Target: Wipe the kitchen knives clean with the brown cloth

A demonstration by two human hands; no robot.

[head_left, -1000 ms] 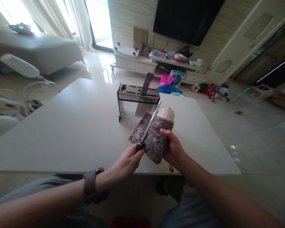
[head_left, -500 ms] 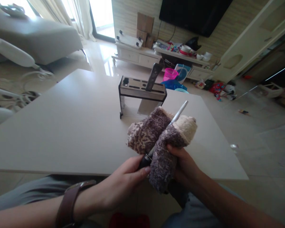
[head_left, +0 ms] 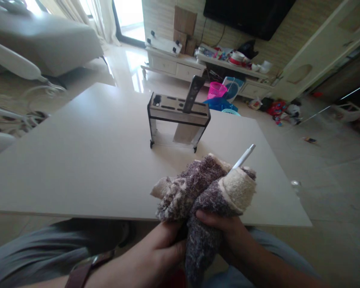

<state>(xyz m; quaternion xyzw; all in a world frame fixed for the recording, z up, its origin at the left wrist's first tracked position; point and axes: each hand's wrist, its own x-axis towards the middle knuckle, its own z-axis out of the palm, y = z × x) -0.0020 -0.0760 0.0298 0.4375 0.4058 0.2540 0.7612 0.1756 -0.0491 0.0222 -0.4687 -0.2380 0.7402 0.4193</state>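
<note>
In my right hand (head_left: 228, 226), closed with the thumb on top, is a bunched purple-and-cream towel (head_left: 210, 192) folded around a sharpening steel (head_left: 243, 158). The steel's grey rod sticks out of the towel's upper right end, and its middle is covered. My left hand (head_left: 165, 244) is wrapped round the steel's dark handle, now mostly hidden under the towel and fingers. Beyond the towel, a metal-and-clear knife stand (head_left: 180, 112) stands upright on the white table (head_left: 87, 160). A black-handled wide-bladed knife (head_left: 193, 94) sits in its slot.
Past the table's far edge are a pink basket (head_left: 216, 90) and a blue plastic item (head_left: 220, 105) on the floor. A low white cabinet (head_left: 174, 67) runs along the wall under the television (head_left: 249, 16). White chairs (head_left: 15, 62) stand at the left.
Both hands have come lower and nearer my body with the towel and steel. The towel now covers more of the rod and handle. The knife stand has stayed in place.
</note>
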